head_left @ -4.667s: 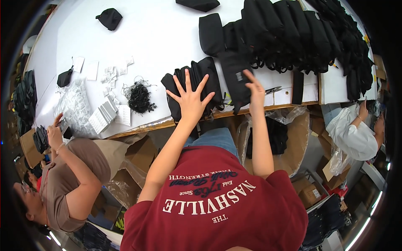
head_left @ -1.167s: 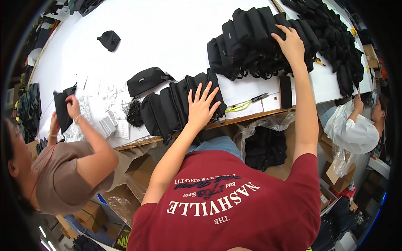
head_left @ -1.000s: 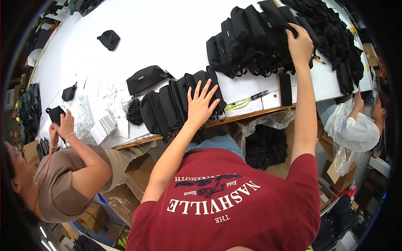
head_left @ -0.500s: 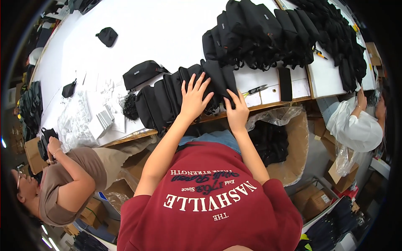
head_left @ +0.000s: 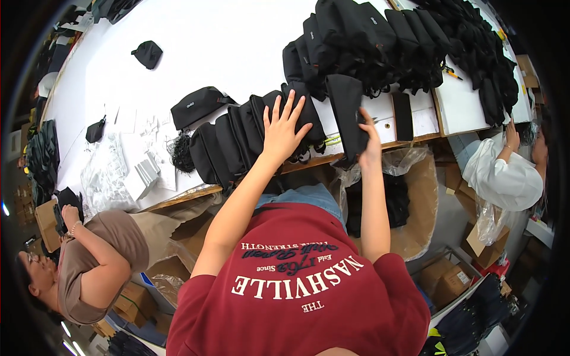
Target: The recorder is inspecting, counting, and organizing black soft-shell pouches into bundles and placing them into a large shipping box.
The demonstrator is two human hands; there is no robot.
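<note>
The left hand, fingers spread, is resting on a row of black pouches lining the front edge of the desk. The right hand's fingers are gripping one pouch by its right side, its near end overlapping that edge. White surface is showing between it and the black strip, and more widely beyond the row.
</note>
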